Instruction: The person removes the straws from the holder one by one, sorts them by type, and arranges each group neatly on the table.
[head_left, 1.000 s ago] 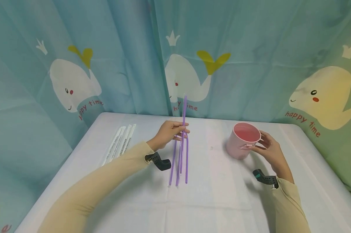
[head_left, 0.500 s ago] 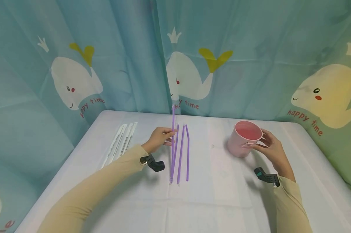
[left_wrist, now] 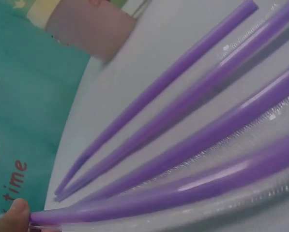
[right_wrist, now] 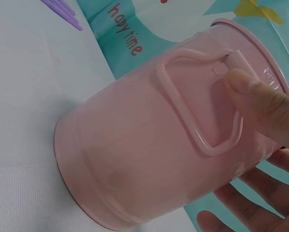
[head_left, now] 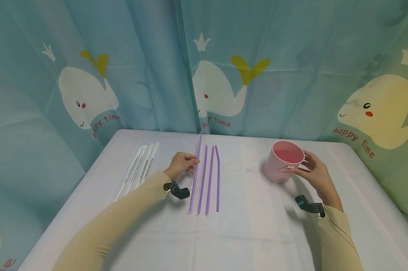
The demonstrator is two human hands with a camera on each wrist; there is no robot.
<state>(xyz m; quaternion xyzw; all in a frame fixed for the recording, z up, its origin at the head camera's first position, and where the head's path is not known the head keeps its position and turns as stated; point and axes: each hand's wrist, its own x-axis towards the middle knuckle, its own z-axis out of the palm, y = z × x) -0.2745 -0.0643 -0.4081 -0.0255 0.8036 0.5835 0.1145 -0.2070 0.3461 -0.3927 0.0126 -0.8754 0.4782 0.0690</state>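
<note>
In the head view my left hand (head_left: 181, 165) pinches a purple drinking straw (head_left: 193, 188) near its far end, and the straw slants over the white table. Clear film shows along this straw in the left wrist view, where my thumb tip (left_wrist: 20, 210) is at its end. Just to its right, several more purple straws (head_left: 210, 178) lie side by side, the rightmost one bent near the top. My right hand (head_left: 318, 177) holds a small pink bucket (right_wrist: 129, 140) upright on the table, thumb by its wire side handle (right_wrist: 175, 99) and fingers around the back.
Several white paper-wrapped straws (head_left: 149, 165) lie in a row left of my left hand, partly behind the sleeve. The white table (head_left: 251, 233) ends at a teal curtain (head_left: 149, 75) printed with whales.
My left hand has shifted left and down from the bunch, leaving several straws spread on the table. The straw still in it has tipped lower. My right hand and the bucket stay in place.
</note>
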